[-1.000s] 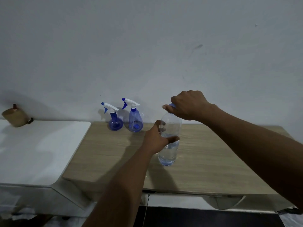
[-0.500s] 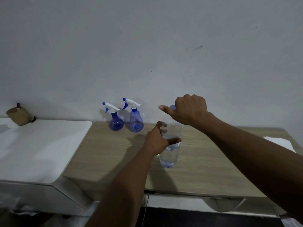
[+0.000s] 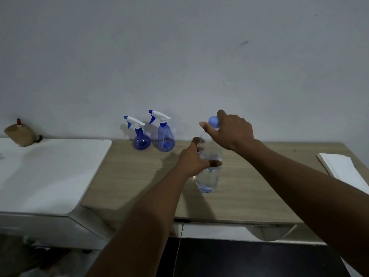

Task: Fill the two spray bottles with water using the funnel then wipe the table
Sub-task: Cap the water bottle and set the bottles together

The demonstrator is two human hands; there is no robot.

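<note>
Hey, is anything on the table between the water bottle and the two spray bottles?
Nothing visible; only bare table separates the water bottle from the round spray bottle and the taller spray bottle. Their trigger heads are on.

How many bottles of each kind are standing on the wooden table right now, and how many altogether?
Spray bottles: 2, the round spray bottle and the tall spray bottle
Clear water bottle: 1
Total: 3
</note>
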